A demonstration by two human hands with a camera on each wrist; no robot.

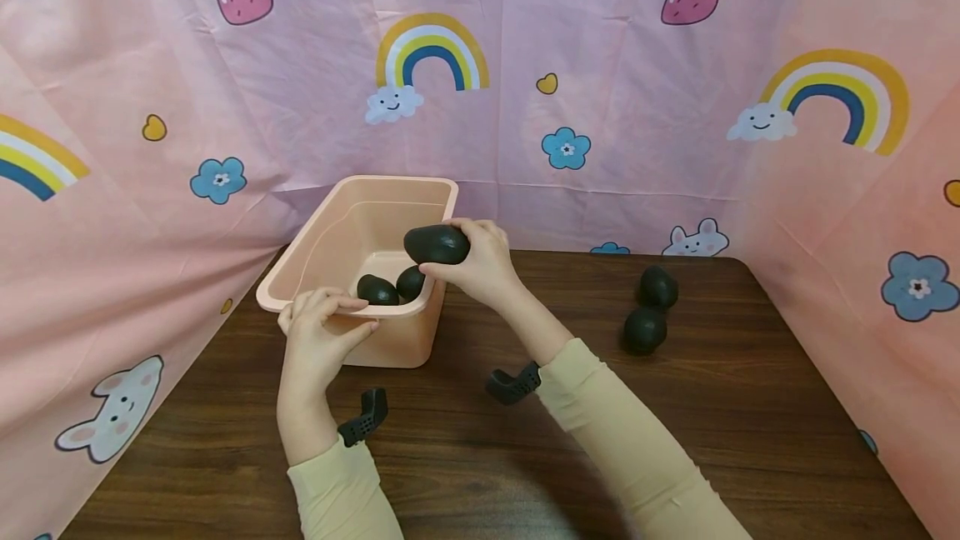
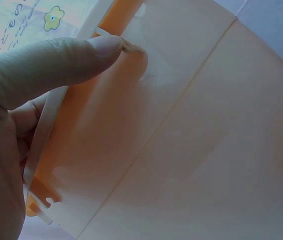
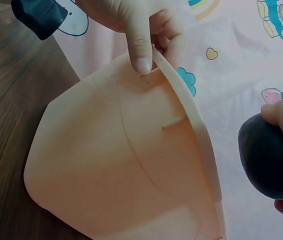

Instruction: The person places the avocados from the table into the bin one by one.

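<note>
A peach plastic tub [image 1: 300, 273] stands on the dark wooden table at the back left. My left hand [image 1: 318, 332] grips its near rim, thumb pressed on the outer wall [image 2: 106, 45] [image 3: 141, 55]. My right hand [image 1: 480, 261] holds a dark avocado [image 1: 437, 244] [image 3: 266, 157] just above the tub's right rim. Two more dark avocados [image 1: 377, 290] [image 1: 410, 282] lie inside the tub at its near end.
Two further avocados [image 1: 657, 287] [image 1: 645, 329] lie on the table [image 1: 675, 423] to the right of the tub. A pink cloth with rainbows, strawberries and flowers [image 1: 600, 65] walls in the back and both sides.
</note>
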